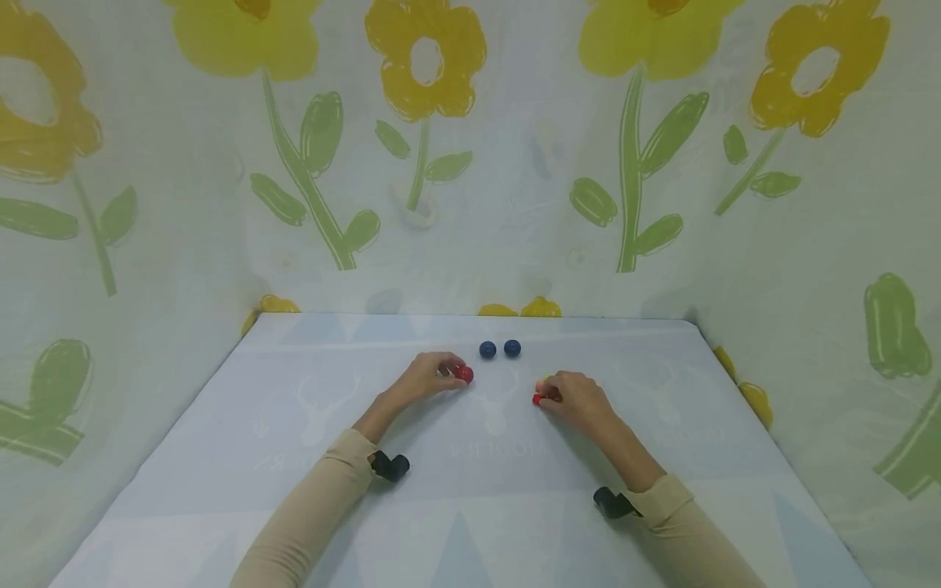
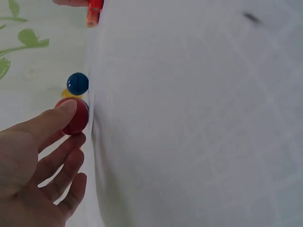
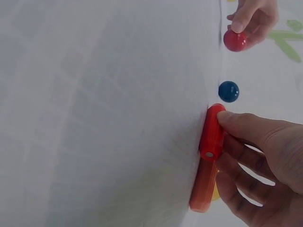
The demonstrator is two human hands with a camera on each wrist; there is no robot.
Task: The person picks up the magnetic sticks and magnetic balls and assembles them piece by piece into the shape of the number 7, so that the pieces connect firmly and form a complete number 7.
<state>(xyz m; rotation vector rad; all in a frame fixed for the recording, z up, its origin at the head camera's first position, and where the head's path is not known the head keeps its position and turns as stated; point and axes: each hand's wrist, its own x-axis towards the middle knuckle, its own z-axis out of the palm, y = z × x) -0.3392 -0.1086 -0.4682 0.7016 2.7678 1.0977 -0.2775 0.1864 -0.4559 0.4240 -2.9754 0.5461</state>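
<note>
In the head view my left hand (image 1: 426, 377) pinches a red ball (image 1: 466, 374) low over the table. Its thumb lies across the ball (image 2: 78, 116) in the left wrist view, the other fingers loosely bent below. To the right, my right hand (image 1: 584, 402) holds a short red cylinder (image 3: 212, 133) between thumb and fingers. An orange cylinder (image 3: 202, 187) lies end to end with it in the right wrist view, close by the bent fingers. A yellow piece (image 3: 216, 193) shows partly behind that, mostly hidden. Two dark blue balls (image 1: 488, 349) sit side by side beyond the hands.
A pale patterned cloth covers the table (image 1: 470, 457). Behind its far edge hangs a white curtain (image 1: 507, 245) printed with yellow flowers, which also closes off both sides. A black wrist camera (image 1: 391, 466) sits at the left cuff, another (image 1: 612, 503) at the right.
</note>
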